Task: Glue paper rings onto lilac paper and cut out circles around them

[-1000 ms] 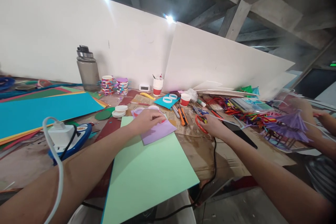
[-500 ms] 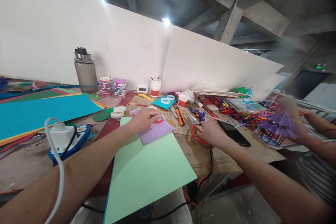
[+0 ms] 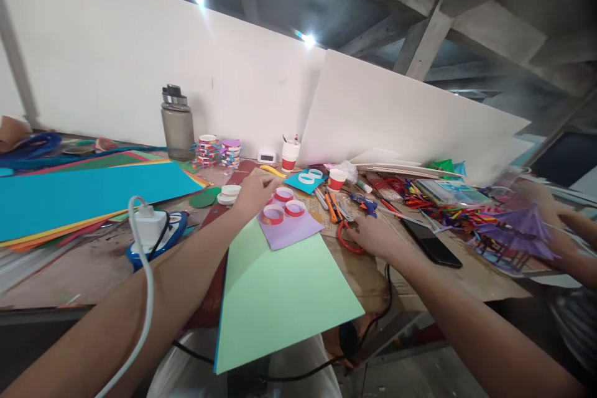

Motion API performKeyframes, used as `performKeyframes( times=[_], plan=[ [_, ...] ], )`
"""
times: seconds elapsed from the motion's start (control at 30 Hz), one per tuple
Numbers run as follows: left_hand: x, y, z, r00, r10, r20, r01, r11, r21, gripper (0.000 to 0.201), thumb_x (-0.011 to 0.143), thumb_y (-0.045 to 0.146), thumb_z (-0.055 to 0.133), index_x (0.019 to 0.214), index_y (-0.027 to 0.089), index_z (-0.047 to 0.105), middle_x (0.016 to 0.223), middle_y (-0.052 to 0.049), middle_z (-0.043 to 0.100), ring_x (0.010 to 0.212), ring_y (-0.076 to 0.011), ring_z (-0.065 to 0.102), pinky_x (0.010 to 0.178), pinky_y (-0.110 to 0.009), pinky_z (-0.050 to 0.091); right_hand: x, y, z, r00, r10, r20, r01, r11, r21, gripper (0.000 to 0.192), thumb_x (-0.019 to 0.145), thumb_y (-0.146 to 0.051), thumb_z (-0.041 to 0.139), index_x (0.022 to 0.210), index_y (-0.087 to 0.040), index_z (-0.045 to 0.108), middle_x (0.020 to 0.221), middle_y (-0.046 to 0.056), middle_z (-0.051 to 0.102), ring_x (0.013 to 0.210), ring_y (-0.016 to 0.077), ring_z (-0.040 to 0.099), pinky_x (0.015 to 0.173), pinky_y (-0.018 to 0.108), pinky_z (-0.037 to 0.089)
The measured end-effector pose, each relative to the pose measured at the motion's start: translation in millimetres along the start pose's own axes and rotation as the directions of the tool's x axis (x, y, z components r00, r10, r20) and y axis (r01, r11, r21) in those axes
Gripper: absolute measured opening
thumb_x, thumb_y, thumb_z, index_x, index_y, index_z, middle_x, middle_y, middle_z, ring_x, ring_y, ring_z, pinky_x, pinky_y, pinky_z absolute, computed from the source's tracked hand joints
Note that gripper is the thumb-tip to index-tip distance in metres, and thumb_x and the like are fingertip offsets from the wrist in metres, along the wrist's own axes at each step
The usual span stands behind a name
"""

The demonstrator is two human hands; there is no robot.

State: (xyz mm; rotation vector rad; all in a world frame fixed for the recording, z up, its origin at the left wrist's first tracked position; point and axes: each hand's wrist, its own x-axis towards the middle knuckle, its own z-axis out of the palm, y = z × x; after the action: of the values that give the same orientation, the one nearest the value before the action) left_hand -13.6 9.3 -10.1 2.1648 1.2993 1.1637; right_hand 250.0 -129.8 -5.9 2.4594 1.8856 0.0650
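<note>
Three red rings (image 3: 284,205) lie on one purple sheet (image 3: 290,228), which overlaps the far end of one green sheet (image 3: 278,291) on the counter (image 3: 69,273). The left hand (image 3: 254,191) reaches far, its grip loose, fingers just left of the rings. The right hand (image 3: 373,237) rests on orange scissors (image 3: 346,237); its grip I cannot tell. Two red-banded cups (image 3: 290,155) stand far; the left one holds pens.

Matt green paper (image 3: 280,298) is lying smooth over the rough, stained cardboard (image 3: 466,273) that is covering the table, with a matt lilac sheet (image 3: 289,231) at its far end. The rings (image 3: 284,204) are looking like paper strips, red-edged. The scissors (image 3: 347,237) are showing glossy orange plastic handles. The phone (image 3: 431,247) is gleaming black, and the bottle (image 3: 178,124) is showing smoky translucent plastic under a metal-looking lid.
</note>
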Motion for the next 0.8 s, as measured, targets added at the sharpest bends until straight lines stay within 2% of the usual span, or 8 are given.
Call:
performKeyframes(
  times=[0.1, 0.17, 0.23, 0.3, 0.4, 0.6, 0.7, 0.8],
  plan=[
    [0.3, -2.5, -1.1, 1.0, -0.008, -0.001, 0.008, 1.0, -0.017, 0.035, 0.088, 0.039, 0.048, 0.086, 0.019, 0.078, 0.078, -0.004, 0.074, 0.076, -0.0203, 0.065, 0.064, -0.028, 0.042, 0.2, -8.7, -17.1, 0.987, -0.053, -0.15, 0.042, 0.996, -0.078, 0.038, 0.096, -0.039, 0.045, 0.109, -0.011, 0.067, 0.118, 0.024, 0.065, 0.114, 0.0323, 0.059, 0.095, 0.039, 0.042],
    [0.8, -4.2, -1.0, 1.0, -0.02, -0.005, 0.02, 1.0, -0.016, 0.035, 0.088, 0.037, 0.048, 0.086, 0.02, 0.078, 0.077, -0.003, 0.074, 0.076, -0.02, 0.065, 0.064, -0.028, 0.042, 3.8, -26.9, -27.4, 0.966, -0.143, -0.214, 0.154, 0.987, 0.036, 0.034, 0.098, -0.037, 0.043, 0.113, -0.016, 0.065, 0.118, 0.016, 0.067, 0.114, 0.0265, 0.059, 0.097, 0.033, 0.041],
    [1.5, -5.8, -1.1, 0.999, -0.04, -0.007, 0.04, 0.999, -0.017, 0.035, 0.088, 0.037, 0.048, 0.085, 0.019, 0.078, 0.078, -0.003, 0.074, 0.075, -0.0196, 0.065, 0.064, -0.027, 0.042, 11.6, -52.7, -33.5, 0.928, -0.272, -0.255, 0.316, 0.937, 0.151, 0.036, 0.098, -0.039, 0.042, 0.118, -0.016, 0.063, 0.122, 0.014, 0.064, 0.116, 0.0241, 0.057, 0.097, 0.031, 0.041],
    [2.5, -6.8, -2.1, 0.998, -0.056, -0.02, 0.056, 0.998, -0.017, 0.035, 0.087, 0.038, 0.048, 0.084, 0.019, 0.077, 0.078, -0.003, 0.074, 0.073, -0.0191, 0.064, 0.063, -0.027, 0.043, 23.0, -78.7, -34.0, 0.905, -0.34, -0.255, 0.384, 0.912, 0.146, 0.045, 0.095, -0.047, 0.047, 0.123, -0.014, 0.06, 0.126, 0.017, 0.061, 0.121, 0.0285, 0.052, 0.1, 0.035, 0.04],
    [4.3, -7.7, -5.8, 0.995, -0.084, -0.052, 0.085, 0.996, 0.006, 0.033, 0.086, 0.037, 0.049, 0.076, 0.017, 0.075, 0.07, -0.003, 0.071, 0.067, -0.0179, 0.061, 0.063, -0.027, 0.042, 41.0, -102.4, -26.0, 0.924, -0.33, -0.194, 0.352, 0.931, 0.092, 0.052, 0.093, -0.053, 0.05, 0.124, -0.012, 0.06, 0.127, 0.019, 0.06, 0.124, 0.0343, 0.049, 0.103, 0.043, 0.036],
    [7.6, -16.8, -14.2, 0.972, -0.197, -0.127, 0.203, 0.979, 0.032, 0.035, 0.086, 0.037, 0.047, 0.065, 0.017, 0.067, 0.07, -0.004, 0.069, 0.069, -0.0179, 0.059, 0.062, -0.028, 0.038, 52.0, -90.9, -2.2, 0.95, -0.311, 0.02, 0.3, 0.93, 0.214, 0.046, 0.092, -0.049, 0.051, 0.119, -0.014, 0.061, 0.122, 0.018, 0.065, 0.114, 0.03, 0.059, 0.092, 0.035, 0.045],
    [8.1, -23.4, -14.4, 0.965, -0.224, -0.137, 0.238, 0.967, 0.091, 0.034, 0.085, 0.037, 0.046, 0.069, 0.017, 0.068, 0.075, -0.005, 0.069, 0.074, -0.0197, 0.06, 0.065, -0.029, 0.038, 49.8, -83.2, 1.4, 0.931, -0.364, 0.035, 0.342, 0.899, 0.275, 0.058, 0.079, -0.05, 0.067, 0.125, -0.015, 0.058, 0.125, 0.017, 0.064, 0.115, 0.0302, 0.06, 0.088, 0.033, 0.047],
    [7.5, -26.2, -12.0, 0.96, -0.259, -0.106, 0.271, 0.955, 0.117, 0.034, 0.085, 0.038, 0.046, 0.074, 0.017, 0.07, 0.072, -0.005, 0.068, 0.068, -0.0191, 0.057, 0.062, -0.03, 0.036, 52.4, -81.2, 0.8, 0.923, -0.382, 0.036, 0.344, 0.865, 0.367, 0.062, 0.072, -0.043, 0.074, 0.125, -0.016, 0.057, 0.123, 0.014, 0.067, 0.111, 0.0291, 0.063, 0.083, 0.031, 0.049]
  ],
)
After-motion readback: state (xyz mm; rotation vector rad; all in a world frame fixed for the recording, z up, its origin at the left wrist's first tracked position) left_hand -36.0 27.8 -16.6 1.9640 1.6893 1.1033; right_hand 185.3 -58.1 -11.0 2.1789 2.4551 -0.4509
